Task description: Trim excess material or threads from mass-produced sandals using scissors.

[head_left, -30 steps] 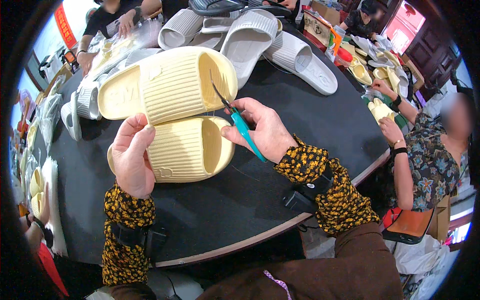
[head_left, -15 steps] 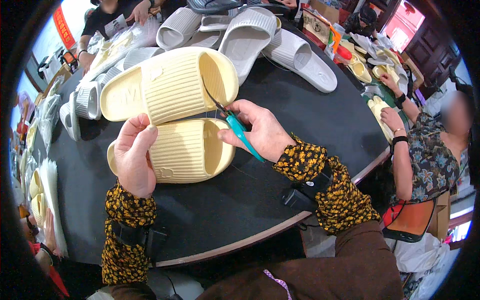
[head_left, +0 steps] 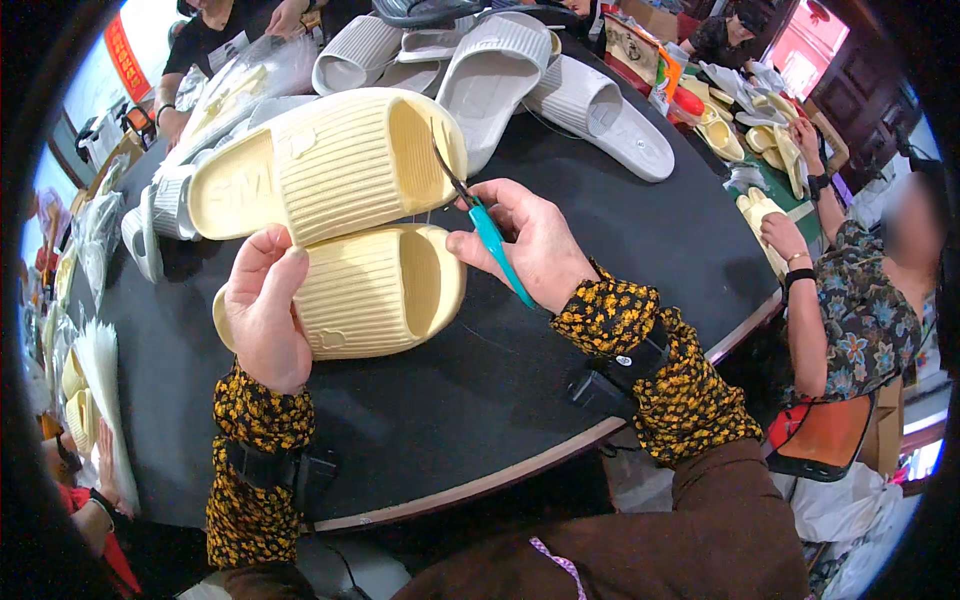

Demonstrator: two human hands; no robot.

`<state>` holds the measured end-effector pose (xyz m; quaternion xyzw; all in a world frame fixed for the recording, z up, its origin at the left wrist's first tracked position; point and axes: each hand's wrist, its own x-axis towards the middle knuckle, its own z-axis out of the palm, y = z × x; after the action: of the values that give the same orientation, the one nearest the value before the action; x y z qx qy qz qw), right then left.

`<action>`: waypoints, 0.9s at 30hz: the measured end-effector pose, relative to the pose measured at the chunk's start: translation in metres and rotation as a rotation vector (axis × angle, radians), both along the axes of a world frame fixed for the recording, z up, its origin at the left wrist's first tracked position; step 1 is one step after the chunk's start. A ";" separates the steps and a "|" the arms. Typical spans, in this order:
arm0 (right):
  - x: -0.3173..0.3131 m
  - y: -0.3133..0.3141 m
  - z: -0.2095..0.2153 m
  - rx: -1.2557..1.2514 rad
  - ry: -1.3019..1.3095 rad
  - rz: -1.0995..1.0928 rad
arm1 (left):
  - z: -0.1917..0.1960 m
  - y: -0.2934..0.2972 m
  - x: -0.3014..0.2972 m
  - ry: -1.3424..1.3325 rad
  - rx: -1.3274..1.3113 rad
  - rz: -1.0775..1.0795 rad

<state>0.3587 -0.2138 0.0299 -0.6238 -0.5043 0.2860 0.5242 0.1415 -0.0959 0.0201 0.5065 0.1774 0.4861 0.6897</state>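
Observation:
Two pale yellow ribbed slide slippers lie side by side before me, the far slipper slightly raised and tilted over the near slipper. My left hand is closed at their left part, thumb and fingertips pinching where the two meet. Fine threads seem to run between the slippers' right ends. My right hand is closed around scissors with a teal handle. Their thin dark blades point up and away, across the far slipper's opening. I cannot tell whether the tips touch it.
The slippers are above a black table with a pale edge. Grey slippers are heaped at the far side, more to the left by plastic bags. At right a co-worker's hand touches yellow slippers. Other people work around the table.
The far slipper has shifted a little left and away, and turned slightly. The scissors have moved right, their blades now more upright. My left hand keeps its pinch.

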 end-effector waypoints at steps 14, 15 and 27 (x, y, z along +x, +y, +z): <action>-0.004 -0.004 0.001 -0.058 -0.274 -0.015 | 0.003 -0.001 -0.003 0.026 0.093 0.046; -0.004 -0.003 0.000 -0.035 -0.263 -0.008 | 0.003 -0.002 -0.003 0.034 0.107 0.034; -0.006 -0.002 -0.005 0.058 -0.178 -0.028 | 0.004 -0.007 0.000 0.046 0.101 0.014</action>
<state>0.3524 -0.2156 0.0245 -0.6382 -0.5484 0.2072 0.4991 0.1410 -0.1034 0.0241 0.5504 0.1721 0.4874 0.6557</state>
